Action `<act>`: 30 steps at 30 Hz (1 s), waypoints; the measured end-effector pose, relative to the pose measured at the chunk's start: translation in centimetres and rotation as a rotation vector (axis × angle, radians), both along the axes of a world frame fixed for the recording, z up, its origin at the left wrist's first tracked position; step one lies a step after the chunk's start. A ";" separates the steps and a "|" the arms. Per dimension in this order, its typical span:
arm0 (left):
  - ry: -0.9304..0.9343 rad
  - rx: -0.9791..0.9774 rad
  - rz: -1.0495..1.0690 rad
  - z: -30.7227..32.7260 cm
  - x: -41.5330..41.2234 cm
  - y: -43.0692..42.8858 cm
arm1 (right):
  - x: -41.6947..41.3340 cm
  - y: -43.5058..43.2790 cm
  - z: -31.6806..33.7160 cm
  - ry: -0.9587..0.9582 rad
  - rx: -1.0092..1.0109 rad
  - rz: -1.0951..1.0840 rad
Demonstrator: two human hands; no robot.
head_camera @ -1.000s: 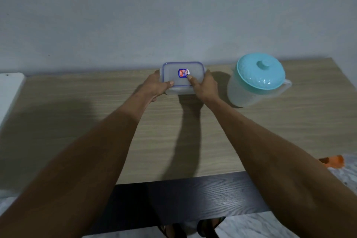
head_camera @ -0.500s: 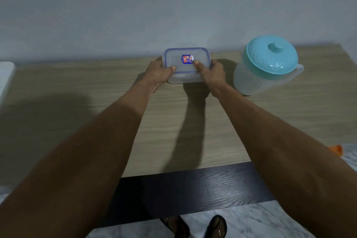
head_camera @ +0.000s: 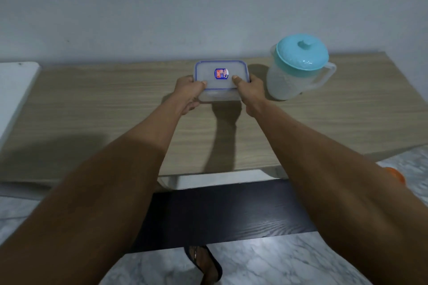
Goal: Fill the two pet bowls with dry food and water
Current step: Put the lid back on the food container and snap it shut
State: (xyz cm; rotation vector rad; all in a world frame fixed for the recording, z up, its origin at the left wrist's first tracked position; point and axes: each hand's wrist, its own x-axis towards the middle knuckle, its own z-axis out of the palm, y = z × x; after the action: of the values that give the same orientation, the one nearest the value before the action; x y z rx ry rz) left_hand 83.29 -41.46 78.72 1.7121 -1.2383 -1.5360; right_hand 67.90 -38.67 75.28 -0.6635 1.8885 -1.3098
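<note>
A clear plastic food container [head_camera: 221,76] with a blue-rimmed lid and a small label is held above the back middle of the wooden table [head_camera: 115,111]. My left hand [head_camera: 188,92] grips its left end, thumb on the lid. On the container's right end sits my right hand [head_camera: 251,91], its thumb also on the lid. To the right stands a translucent water jug [head_camera: 291,76] with a turquoise lid, its handle facing right. No pet bowls are in view.
The table meets a grey wall at the back. A white object [head_camera: 14,90] lies at the table's left edge. A dark bench [head_camera: 231,210] runs below the near edge. An orange thing [head_camera: 397,174] shows on the marble floor at right. A sandalled foot [head_camera: 205,264] is below.
Both hands have drawn the container off the table toward me and lifted it a little. The camera has backed away, showing more floor and the bench.
</note>
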 end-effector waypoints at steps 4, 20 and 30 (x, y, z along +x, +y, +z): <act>-0.005 -0.043 0.036 2.3 1.2 5.4 | 1.3 5.4 2.9 0.004 -0.026 0.038; -0.052 -0.142 0.140 5.8 6.3 28.7 | 6.1 27.3 5.3 -0.032 -0.030 0.174; -0.006 0.006 0.105 -4.5 9.5 31.9 | 9.5 31.3 -4.0 -0.102 0.070 0.169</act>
State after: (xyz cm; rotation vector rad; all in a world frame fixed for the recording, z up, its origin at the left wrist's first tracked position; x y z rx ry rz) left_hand 92.78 -9.52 74.23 1.7581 -1.1297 -1.4755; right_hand 77.44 -7.39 71.25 -0.6911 1.7481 -1.1446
